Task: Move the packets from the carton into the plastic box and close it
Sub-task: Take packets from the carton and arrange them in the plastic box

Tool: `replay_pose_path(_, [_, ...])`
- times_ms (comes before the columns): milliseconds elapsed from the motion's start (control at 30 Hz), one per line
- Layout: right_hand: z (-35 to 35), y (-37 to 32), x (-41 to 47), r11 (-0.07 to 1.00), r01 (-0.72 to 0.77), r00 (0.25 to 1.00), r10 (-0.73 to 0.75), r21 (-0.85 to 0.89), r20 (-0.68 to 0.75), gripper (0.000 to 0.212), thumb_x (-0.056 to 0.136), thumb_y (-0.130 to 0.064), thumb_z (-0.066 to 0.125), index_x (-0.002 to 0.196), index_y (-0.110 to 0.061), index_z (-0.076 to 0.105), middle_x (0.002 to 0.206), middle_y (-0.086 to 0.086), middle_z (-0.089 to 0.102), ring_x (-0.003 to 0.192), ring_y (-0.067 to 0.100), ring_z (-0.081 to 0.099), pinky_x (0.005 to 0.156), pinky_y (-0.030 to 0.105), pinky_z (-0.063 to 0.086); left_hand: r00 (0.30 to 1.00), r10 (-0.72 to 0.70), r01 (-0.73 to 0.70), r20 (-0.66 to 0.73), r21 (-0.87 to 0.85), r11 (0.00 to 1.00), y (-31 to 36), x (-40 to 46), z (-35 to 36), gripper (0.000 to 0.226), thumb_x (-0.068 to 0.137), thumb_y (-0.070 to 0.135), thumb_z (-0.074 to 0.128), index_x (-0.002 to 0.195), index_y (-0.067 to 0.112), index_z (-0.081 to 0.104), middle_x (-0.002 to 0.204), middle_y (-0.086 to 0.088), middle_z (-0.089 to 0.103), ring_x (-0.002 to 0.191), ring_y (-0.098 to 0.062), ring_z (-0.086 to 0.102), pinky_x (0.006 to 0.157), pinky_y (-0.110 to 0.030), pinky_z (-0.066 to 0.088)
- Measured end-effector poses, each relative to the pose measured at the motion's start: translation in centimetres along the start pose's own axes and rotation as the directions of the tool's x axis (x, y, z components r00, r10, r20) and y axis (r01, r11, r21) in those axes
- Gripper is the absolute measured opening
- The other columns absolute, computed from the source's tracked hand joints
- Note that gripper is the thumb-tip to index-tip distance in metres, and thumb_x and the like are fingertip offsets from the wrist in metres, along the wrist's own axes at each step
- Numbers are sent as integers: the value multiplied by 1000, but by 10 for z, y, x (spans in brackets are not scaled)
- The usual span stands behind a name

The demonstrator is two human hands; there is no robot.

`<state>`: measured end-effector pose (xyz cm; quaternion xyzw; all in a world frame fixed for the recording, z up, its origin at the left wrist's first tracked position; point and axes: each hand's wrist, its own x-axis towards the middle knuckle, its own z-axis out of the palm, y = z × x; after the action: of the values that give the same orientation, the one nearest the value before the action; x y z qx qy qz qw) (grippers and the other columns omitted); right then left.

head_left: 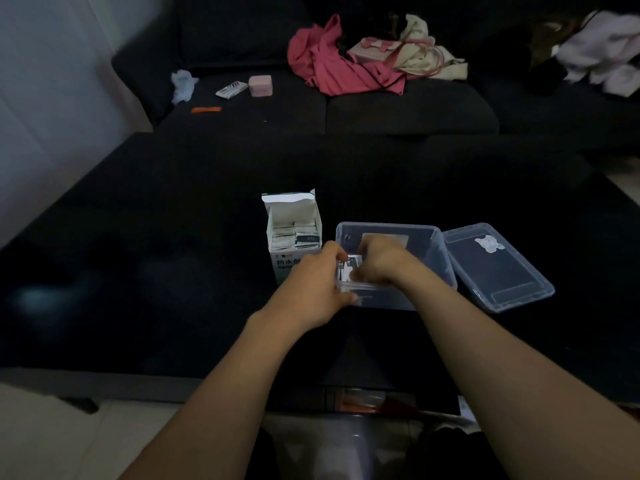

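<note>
Carton [294, 233]: white, standing upright on the dark table [138, 254], top flap open and folded back; printed characters on its front face; just left of the plastic box and close to touching it.
Packets in carton [296, 234]: white and dark sachets packed on edge, filling the opening.
Plastic box [438, 258]: clear, rectangular, open-topped, on the table in front of the person; a pale label shows on its far wall.
Lid [498, 268]: clear, lying flat on the table just right of the plastic box, one edge against the box's side; a white sticker on its top.
Left hand [311, 285]: at the near left corner of the plastic box, fingers curled over the rim, thumb outside the wall; it is pinching a small bundle together with the other hand.
Right hand [381, 261]: reaching down inside the plastic box at its left end, fingers bent and closed around the same bundle.
Held packets [353, 263]: a few white sachets with dark print, between the two hands, inside the box near its left wall.
Sofa [381, 109]: dark, behind the table, carrying a pink garment [332, 64], a cream bag [415, 53], a small pink case [260, 85] and scattered small items.
</note>
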<state>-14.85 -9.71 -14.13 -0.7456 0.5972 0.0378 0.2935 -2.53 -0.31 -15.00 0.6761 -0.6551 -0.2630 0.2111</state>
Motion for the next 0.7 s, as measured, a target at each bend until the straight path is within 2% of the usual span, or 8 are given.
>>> replay_pose_path(100, [0,2,2,998,2,998,-6,64,61,44,88,-22,74,128,-10,61,119,10,67,106,24,65,95,37,53,1000,11,-11,5,-19,1000,-1,0,1,59,80,29,85,123,26,45,92,7,57,81,-15,61,69,-32,56])
replay_pose_path(233, [-6,8,5,985,-62,997,52,163,65,41,87,-15,76,124,-7,62,107,12,70,96,24,70,91,42,58,1000,8,-7,19,-53,999,0,0,2,60,80,29,85,125,26,45,91,4,59,77,-14,62,71,-36,59])
replay_pose_path(333, [-10,6,2,989,-74,996,67,126,59,42,88,-16,74,126,-7,60,106,12,69,96,23,70,91,41,58,1000,2,-1,21,-40,999,1,-1,4,62,80,31,84,128,28,44,93,2,61,77,-15,64,72,-38,61])
replay_pose_path(400, [-11,4,0,993,-59,997,53,105,58,40,90,-16,72,127,-6,61,108,14,70,99,24,70,93,41,57,1000,6,-5,21,-41,999,2,-2,3,64,81,29,84,130,28,43,89,6,59,74,-12,62,72,-35,60])
replay_pose_path(533, [-16,3,-6,995,-63,998,60,84,37,34,91,-17,70,123,-8,62,107,13,69,97,25,70,90,41,59,999,36,-36,15,-18,999,6,-8,-7,79,81,32,84,144,33,37,88,11,62,75,-10,63,78,-33,59])
replay_pose_path(600, [-26,4,-12,980,-19,999,27,196,-34,20,92,-20,69,111,-15,64,104,9,67,90,21,70,84,39,61,997,39,-40,-59,-12,999,9,-14,-18,68,81,39,83,137,39,44,80,10,68,71,-4,67,73,-30,59])
replay_pose_path(667, [-36,1,-21,948,171,967,-110,267,-231,10,90,-22,72,99,-19,69,96,1,69,85,13,69,79,31,60,950,46,-77,-308,-89,993,10,-18,-31,35,82,39,82,109,37,60,64,7,67,56,1,63,60,-19,53])
replay_pose_path(700, [-39,-4,-28,914,291,926,-194,283,-325,8,88,-22,75,96,-21,71,90,-3,70,83,9,68,76,25,58,886,40,-115,-462,-136,984,7,-19,-38,22,83,34,82,94,33,63,58,6,64,51,0,60,55,-15,48])
